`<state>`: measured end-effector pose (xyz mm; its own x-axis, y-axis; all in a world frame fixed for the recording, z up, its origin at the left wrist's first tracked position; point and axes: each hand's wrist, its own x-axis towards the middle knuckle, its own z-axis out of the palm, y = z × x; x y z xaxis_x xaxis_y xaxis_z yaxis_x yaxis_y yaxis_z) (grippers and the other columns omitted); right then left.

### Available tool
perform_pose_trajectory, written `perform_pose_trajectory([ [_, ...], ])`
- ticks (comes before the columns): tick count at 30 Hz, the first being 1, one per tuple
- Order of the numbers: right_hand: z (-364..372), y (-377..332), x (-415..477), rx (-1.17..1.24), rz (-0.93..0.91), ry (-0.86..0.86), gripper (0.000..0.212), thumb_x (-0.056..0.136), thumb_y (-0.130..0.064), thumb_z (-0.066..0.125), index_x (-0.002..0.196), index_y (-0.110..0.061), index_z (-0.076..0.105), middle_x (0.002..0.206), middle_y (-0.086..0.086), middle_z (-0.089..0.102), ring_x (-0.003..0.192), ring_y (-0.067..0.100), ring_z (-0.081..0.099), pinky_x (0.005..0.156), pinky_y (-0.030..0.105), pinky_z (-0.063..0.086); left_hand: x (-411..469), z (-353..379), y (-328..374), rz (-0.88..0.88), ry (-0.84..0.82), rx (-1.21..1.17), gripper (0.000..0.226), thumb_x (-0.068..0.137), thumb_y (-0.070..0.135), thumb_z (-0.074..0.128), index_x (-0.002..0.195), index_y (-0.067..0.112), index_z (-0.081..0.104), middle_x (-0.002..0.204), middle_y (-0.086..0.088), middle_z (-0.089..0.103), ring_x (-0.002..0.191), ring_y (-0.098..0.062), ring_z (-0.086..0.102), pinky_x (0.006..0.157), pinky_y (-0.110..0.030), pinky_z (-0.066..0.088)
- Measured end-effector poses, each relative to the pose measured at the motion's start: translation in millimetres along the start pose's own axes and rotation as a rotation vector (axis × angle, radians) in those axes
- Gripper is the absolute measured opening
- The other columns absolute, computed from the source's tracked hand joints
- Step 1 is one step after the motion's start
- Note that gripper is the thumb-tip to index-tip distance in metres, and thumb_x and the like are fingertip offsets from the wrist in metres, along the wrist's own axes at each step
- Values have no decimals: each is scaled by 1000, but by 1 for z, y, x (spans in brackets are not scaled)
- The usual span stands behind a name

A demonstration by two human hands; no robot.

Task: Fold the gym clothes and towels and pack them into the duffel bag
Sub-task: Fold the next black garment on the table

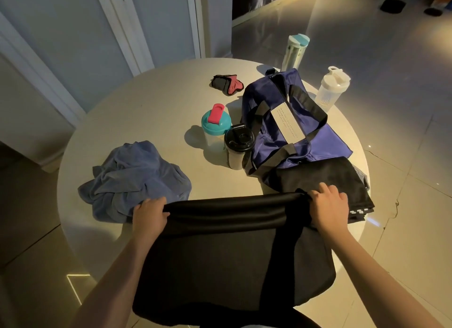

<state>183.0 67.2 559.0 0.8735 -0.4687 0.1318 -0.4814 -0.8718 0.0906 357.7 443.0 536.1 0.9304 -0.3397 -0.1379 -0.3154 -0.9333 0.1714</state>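
Gripping the black garment, left hand and right hand fingers curled round its edge

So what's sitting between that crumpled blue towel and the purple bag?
Two shaker bottles, seen in the head view: a teal-lidded bottle and, close beside the duffel bag, a black-lidded bottle.

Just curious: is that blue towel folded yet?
Not folded: the blue towel lies crumpled in a heap on the table.
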Motion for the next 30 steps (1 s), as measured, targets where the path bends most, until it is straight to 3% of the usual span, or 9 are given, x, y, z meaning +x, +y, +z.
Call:
perform_pose_trajectory([
  [4, -10, -2, 30, 29, 10, 18, 11, 81, -3, 67, 85, -10, 74, 71, 8, 58, 65, 29, 46, 62, 32, 18, 23, -14, 3, -17, 70, -31, 26, 82, 17, 69, 74, 15, 45, 78, -6, 55, 83, -27, 55, 69, -38, 45],
  [8, -16, -4, 55, 48, 37, -48, 23, 91, -8, 49, 87, -11, 71, 64, 8, 53, 59, 22, 39, 59, 32, 3, 46, -26, 4, -16, 139, -46, 22, 81, 13, 70, 73, 11, 50, 76, -9, 56, 77, -28, 55, 61, -39, 46],
  [12, -22, -4, 74, 69, 6, -30, 25, 96, -14, 46, 86, -13, 68, 61, 7, 53, 60, 23, 45, 62, 31, 12, 63, -35, 4, -7, 207, -32, 16, 83, 12, 69, 74, 7, 57, 73, -11, 58, 71, -28, 57, 59, -36, 44],
  [18, -20, 1, 80, 245, -94, 90, 12, 88, -5, 61, 93, -1, 70, 76, 18, 64, 63, 32, 56, 62, 38, 48, 63, -36, 0, 46, 281, -66, 12, 84, 7, 66, 77, 5, 56, 77, -13, 56, 72, -28, 54, 62, -38, 44],
  [21, -13, 5, 60, 283, -160, 128, 5, 81, 4, 63, 84, 1, 67, 77, 17, 61, 65, 32, 53, 60, 39, 47, 43, -31, -3, 130, 287, -42, 17, 79, 1, 67, 74, 9, 53, 76, -9, 54, 76, -26, 53, 66, -37, 45],
  [25, -5, 11, 32, 305, -230, 202, 18, 67, 14, 69, 78, 2, 62, 76, 17, 57, 67, 33, 50, 58, 39, 44, 16, -21, -10, 178, 248, -7, 28, 67, -3, 75, 71, 11, 51, 76, -6, 53, 80, -26, 52, 66, -37, 46],
  [30, 7, 12, 5, 190, -250, 236, 23, 64, 13, 63, 75, -6, 53, 72, 11, 47, 64, 29, 43, 62, 35, 30, -11, -6, -18, 293, 187, 201, 46, 44, 2, 88, 69, 13, 51, 71, -4, 52, 68, -25, 54, 56, -35, 45],
])
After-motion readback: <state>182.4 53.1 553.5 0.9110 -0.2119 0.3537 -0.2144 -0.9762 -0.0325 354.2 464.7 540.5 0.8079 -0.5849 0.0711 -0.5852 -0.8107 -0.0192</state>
